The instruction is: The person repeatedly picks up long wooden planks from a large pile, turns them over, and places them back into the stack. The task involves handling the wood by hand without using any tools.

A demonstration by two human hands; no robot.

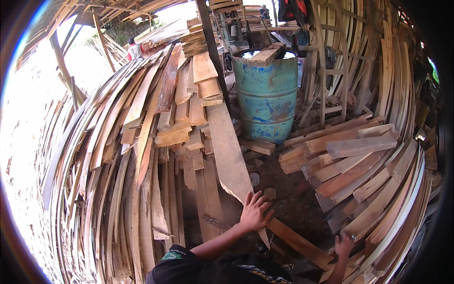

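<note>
Head view: I see my left hand [254, 211] laid flat, fingers spread, on the lower end of a long pale plank [228, 151] that leans up from the dirt floor [293, 203] toward the stacked offcuts; palm pressing on it, not wrapped around. My left forearm comes in from the lower edge, dark sleeve with a small green oval patch [173, 255] on the shoulder. My right hand [344, 244] is low right, fingers curled on the edge of a curved slab pile [388, 208]; I cannot tell how firmly it clamps. Hands are well apart. A reddish board [298, 242] lies on the ground between them, running under the left hand. Beyond the plank stands a blue-green rusted steel drum [267, 94], upright, with a short wood block [264, 56] across its open top. Left of the plank a big heap of bent slabs [113, 156] fans out. No readable labels or signs. A person in a red and white top [134, 49] is far back left.
</note>
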